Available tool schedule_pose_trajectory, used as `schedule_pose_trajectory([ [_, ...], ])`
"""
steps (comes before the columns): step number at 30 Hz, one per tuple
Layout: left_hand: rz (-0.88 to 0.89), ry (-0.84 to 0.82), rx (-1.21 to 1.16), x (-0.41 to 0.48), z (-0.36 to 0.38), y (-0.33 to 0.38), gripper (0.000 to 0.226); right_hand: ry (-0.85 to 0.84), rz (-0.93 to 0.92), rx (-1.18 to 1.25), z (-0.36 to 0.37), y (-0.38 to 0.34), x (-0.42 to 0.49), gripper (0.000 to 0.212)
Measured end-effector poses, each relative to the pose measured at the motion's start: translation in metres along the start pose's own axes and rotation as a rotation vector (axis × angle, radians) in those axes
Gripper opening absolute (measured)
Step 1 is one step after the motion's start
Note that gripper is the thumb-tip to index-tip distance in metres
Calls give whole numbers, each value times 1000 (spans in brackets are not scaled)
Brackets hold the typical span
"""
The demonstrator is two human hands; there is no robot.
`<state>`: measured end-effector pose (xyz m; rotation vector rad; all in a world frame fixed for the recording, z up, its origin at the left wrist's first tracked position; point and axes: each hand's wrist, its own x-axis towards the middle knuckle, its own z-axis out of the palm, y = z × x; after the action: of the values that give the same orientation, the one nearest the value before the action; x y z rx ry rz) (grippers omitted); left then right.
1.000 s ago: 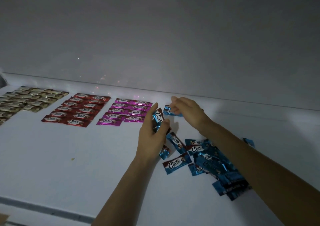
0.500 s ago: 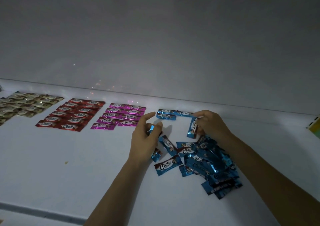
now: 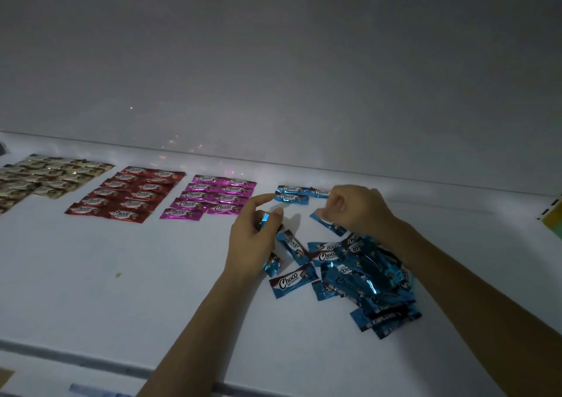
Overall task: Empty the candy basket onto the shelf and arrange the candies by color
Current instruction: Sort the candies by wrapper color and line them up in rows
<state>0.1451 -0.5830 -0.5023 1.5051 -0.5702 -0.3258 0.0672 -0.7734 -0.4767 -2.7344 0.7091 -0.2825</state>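
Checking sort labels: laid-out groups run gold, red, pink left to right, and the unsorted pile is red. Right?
No: the head view shows the unsorted pile is blue, not red. The gold group, red group and pink group run left to right.

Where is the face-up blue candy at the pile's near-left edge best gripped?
Probably by its free left crimped end, coming from the left and above: the blue candy lies flat on the shelf, its right end beside the pile.
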Motion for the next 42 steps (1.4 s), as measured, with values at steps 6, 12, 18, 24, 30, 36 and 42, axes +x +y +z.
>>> schedule_pose_trajectory([
  [6,43,12,2,-2,2,6,21,95,-75,-240,10,1,-5,24],
  [12,46,23,40,-3,1,5,20,206,15,-140,22,7,12,24],
  [18,51,32,61,0,0,1,14,220,47,-94,25,10,19,21],
  [24,54,60,-30,-1,3,3,16,226,-104,334,19,4,-3,17],
  [30,69,66,-1,-3,3,5,24,-73,-320,232,20,-17,-34,35],
  [36,41,99,-97,5,-1,-2,40,64,-388,241,18,-32,-52,42],
  [42,-45,183,-362,5,-7,5,40,-125,-206,400,26,-91,-62,39],
])
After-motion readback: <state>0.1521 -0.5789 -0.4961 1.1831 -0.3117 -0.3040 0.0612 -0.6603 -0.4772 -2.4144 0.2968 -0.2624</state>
